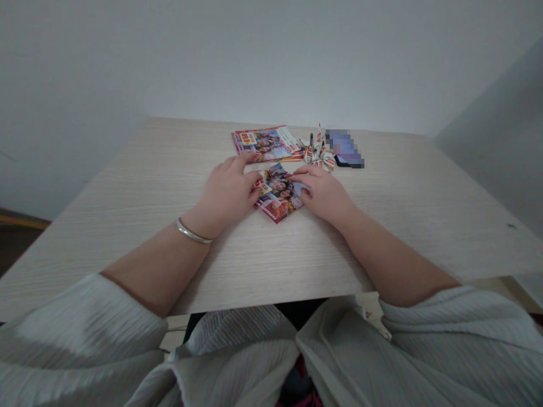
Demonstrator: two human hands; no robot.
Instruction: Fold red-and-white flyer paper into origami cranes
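A colourful printed paper sheet (279,196), partly folded, lies on the light wooden table (169,186) between my hands. My left hand (229,192), with a silver bracelet at the wrist, presses on its left edge, index finger stretched forward and thumb on the paper. My right hand (324,192) rests on the sheet's right side, fingers curled down and pinching the upper edge. Just behind them lie a flat printed sheet (263,142) and a small folded paper figure (318,151) made of the same print.
A dark, blurred-out flat object (345,150) lies at the back right of the folded figure. The table's far edge meets a plain white wall. My grey ribbed sleeves fill the bottom of the view.
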